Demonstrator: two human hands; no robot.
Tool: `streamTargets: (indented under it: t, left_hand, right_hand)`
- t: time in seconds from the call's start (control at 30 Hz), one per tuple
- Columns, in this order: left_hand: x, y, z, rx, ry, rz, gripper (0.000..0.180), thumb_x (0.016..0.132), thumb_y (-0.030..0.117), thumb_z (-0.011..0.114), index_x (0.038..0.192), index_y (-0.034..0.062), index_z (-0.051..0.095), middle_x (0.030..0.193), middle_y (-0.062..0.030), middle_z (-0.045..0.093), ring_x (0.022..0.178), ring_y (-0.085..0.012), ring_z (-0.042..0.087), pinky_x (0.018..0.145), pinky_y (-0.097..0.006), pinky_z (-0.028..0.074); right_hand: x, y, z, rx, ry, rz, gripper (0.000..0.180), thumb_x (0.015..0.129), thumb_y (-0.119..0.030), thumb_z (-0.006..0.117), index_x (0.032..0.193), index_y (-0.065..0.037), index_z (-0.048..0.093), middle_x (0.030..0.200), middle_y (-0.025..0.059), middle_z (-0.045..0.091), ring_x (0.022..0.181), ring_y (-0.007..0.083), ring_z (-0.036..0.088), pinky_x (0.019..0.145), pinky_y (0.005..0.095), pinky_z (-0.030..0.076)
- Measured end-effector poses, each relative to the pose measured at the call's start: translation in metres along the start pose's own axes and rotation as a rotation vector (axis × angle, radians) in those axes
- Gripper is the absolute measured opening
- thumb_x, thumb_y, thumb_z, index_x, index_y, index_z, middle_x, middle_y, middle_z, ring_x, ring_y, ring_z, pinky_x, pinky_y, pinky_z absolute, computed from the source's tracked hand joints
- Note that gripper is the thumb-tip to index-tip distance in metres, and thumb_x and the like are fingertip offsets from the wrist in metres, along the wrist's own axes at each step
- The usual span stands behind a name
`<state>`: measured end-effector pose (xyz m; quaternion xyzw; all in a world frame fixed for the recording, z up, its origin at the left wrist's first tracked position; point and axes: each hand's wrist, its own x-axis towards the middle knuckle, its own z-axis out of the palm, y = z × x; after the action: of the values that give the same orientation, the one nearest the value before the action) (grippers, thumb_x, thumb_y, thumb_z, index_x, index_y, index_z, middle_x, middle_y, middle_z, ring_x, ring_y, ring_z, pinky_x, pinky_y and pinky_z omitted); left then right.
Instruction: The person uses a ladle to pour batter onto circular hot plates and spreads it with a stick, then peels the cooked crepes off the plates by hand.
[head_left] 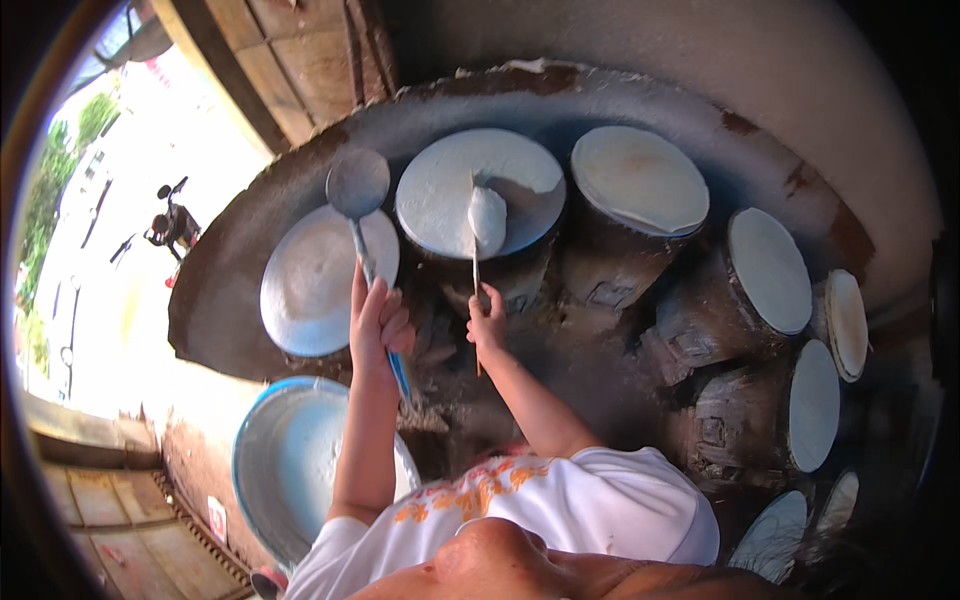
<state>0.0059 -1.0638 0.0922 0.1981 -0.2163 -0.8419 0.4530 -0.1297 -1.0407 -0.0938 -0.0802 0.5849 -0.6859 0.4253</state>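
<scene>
My left hand [380,318] is closed round the handle of a long metal ladle [358,183], its bowl raised over the gap between two round griddles. The ladle's handle has a blue lower end. My right hand [487,322] pinches the thin stick of a spatula [487,220] whose blade is coated in white batter. That blade lies over the middle griddle [430,195], which carries a white layer with a greyer, barer patch at its right. Left of it is a domed pale metal lid or griddle [325,285], partly behind the ladle and my left hand.
A large blue-rimmed tub [243,440] of white batter stands at my lower left, beside my left forearm. Several more round-topped dark stoves curve away to the right, among them a white-covered griddle [640,180]. Behind runs a curved wall [560,85]. Outside at left is a dark motorbike [175,228].
</scene>
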Motion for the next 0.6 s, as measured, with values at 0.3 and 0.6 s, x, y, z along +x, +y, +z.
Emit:
streamTargets:
  t: [0.3,0.6]
  left_hand:
    - [-0.026,0.007,-0.004,0.434,0.124,0.084,0.056,0.096,0.012,0.046,0.145,0.0265,0.024,0.06,0.0037,0.034,0.039,-0.0027,0.026,0.035,-0.018,0.021]
    - [0.008,-0.037,0.013,0.509,0.059,0.028,0.057,0.094,0.013,0.05,0.144,0.0258,0.024,0.063,0.0034,0.035,0.041,-0.0037,0.028,0.035,-0.02,0.023]
  right_hand:
    - [0.024,0.032,-0.039,-0.406,-0.158,-0.392,0.026,0.09,-0.02,0.057,0.115,-0.012,0.058,0.069,0.0048,0.058,0.043,0.0126,0.047,0.037,0.0269,0.034]
    - [0.089,-0.107,-0.15,-0.482,-0.056,-0.002,0.033,0.093,-0.023,0.053,0.125,-0.02,0.056,0.07,0.0012,0.057,0.042,0.0084,0.042,0.035,0.0251,0.035]
